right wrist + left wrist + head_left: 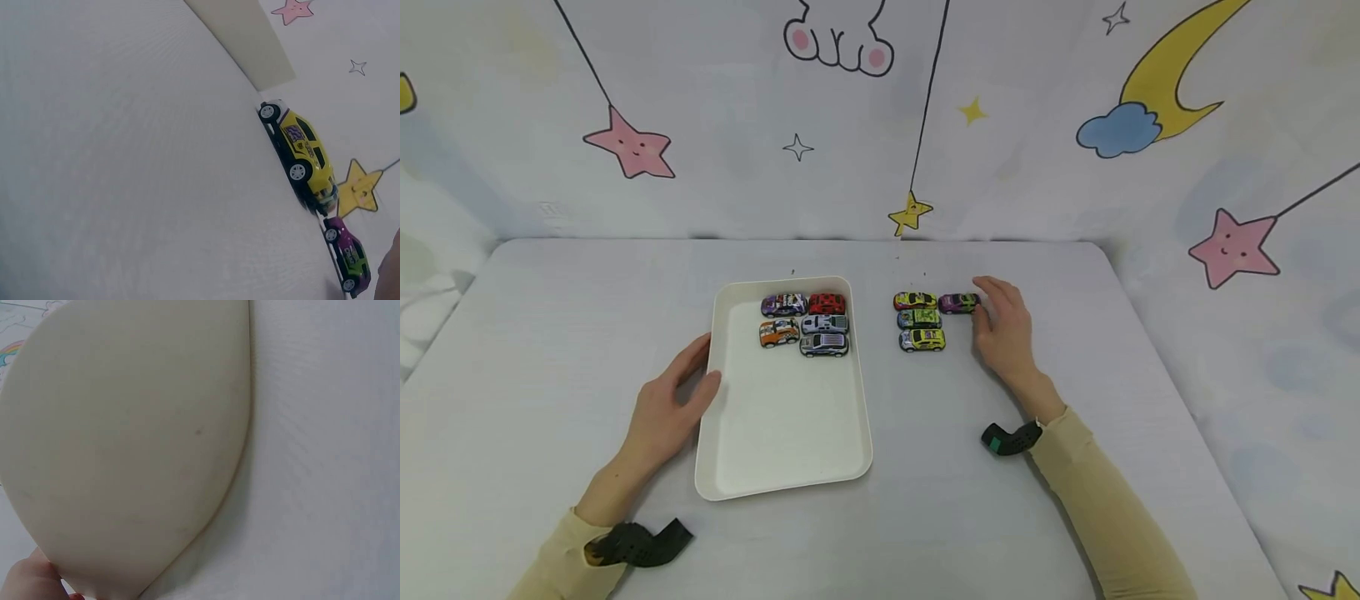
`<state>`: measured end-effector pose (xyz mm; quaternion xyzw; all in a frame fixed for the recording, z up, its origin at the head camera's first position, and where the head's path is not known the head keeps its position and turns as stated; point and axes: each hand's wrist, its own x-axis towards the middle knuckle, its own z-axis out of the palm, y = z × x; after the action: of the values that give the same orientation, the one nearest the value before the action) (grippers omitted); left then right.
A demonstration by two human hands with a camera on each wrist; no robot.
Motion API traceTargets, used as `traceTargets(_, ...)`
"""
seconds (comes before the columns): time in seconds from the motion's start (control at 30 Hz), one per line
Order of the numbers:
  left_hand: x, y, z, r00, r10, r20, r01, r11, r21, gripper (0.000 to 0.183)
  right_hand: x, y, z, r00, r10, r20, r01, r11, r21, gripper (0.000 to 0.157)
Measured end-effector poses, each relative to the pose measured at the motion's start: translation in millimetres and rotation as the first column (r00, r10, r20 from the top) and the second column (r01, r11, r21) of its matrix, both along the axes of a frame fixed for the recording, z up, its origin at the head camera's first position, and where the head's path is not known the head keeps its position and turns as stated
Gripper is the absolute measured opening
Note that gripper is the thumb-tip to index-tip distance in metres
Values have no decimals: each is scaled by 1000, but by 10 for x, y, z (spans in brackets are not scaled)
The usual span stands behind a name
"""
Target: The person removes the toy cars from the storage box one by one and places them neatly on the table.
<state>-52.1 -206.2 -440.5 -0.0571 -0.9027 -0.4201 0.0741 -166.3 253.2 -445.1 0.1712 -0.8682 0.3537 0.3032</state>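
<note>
Your right hand [1006, 329] is at the right end of the purple-and-green toy car [957, 303], with thumb and forefinger apart and nothing clamped between them; you cannot tell from these views whether the thumb touches the car. Your left hand [661, 412] holds the white tray [782, 425] at its left side, thumb lapped over the rim and fingers along the outer wall; how hard they press does not show.

To take the car well, set your thumb against its near side and a fingertip against its far side, around the middle of the body, and pinch lightly. Lift straight up before moving sideways: its left end is just beside the yellow-and-red car [915, 300], so a leftward push would likely jostle that one and perhaps the green car [919, 319] and yellow car [922, 340] below it. Keep the tray steady meanwhile.

The purple-and-green car is on the table [925, 433], right of the tray, at the right of the far car in that column. It stands upright on its wheels, its long axis running left to right, about parallel to the table's far edge. Which end is the nose you cannot tell.
</note>
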Motion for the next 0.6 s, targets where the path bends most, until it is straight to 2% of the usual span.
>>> traceTargets(0.13, 3, -3, 5, 1000, 5, 1, -5, 1000, -2, 56, 48, -55, 31, 992, -45, -115, 36, 996, -79, 45)
traceTargets(0.27, 8, -4, 6, 1000, 4, 4, -4, 1000, 5, 56, 130, -148, 48, 985, -56, -163, 33, 990, -139, 46)
traceTargets(0.43, 4, 2, 4, 1000, 0, 9, 0, 1000, 9, 56, 241, -329, 49, 970, 32, -240, -75, 983, -170, 47)
traceTargets(0.6, 0, 4, 6, 1000, 5, 3, -5, 1000, 1, 57, 349, -552, 20, 925, 138, -353, -208, 963, -169, 40)
